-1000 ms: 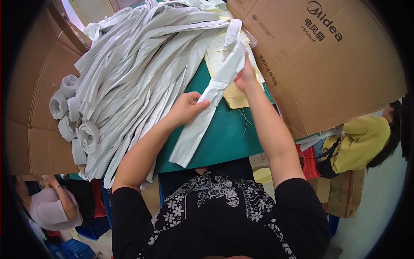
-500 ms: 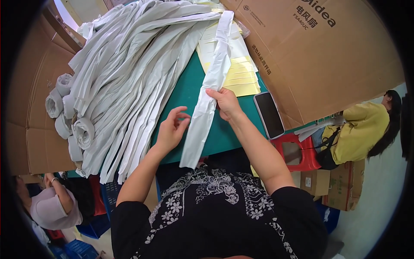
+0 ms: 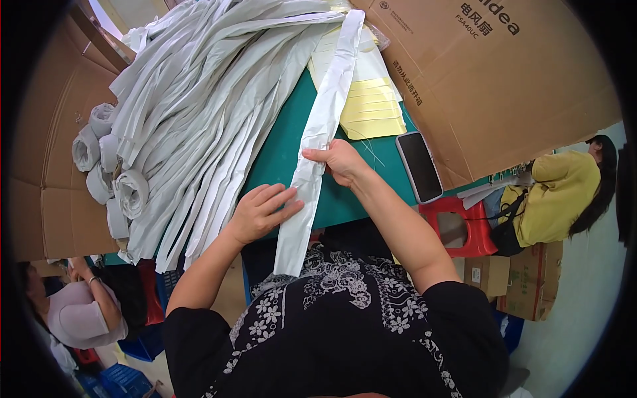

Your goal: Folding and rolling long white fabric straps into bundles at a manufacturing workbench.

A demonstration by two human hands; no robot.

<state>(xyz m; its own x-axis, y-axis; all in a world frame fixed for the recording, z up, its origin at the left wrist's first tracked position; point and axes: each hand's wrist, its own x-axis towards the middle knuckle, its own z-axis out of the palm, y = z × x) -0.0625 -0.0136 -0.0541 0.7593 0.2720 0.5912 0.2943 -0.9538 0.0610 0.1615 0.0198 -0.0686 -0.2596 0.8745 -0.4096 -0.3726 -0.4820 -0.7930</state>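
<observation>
A long white fabric-like strip point(image 3: 327, 99) runs from the far middle of the table down past its near edge, its lower end hanging in front of my torso. My right hand point(image 3: 344, 162) is closed on the strip's middle, thumb on top and the other fingers underneath. Beside the strip's lower part, my left hand point(image 3: 262, 213) has its fingers stretched out, the tips at the strip's left edge. A big heap of similar white strips point(image 3: 219, 99) covers the left of the table. Yellow and white sheets point(image 3: 373, 109) lie beyond my right hand, partly behind the strip.
Several white rolls point(image 3: 131, 194) sit at the heap's left. A phone point(image 3: 419, 167) lies on the green tabletop point(image 3: 358, 192) near a large cardboard box point(image 3: 491, 86). A red stool point(image 3: 458, 222) stands to the right; other people sit at both sides.
My right hand has drawn the strip a little nearer and lower, and the strip lies straighter. My left hand has moved down, its fingers now reaching the strip's edge.
</observation>
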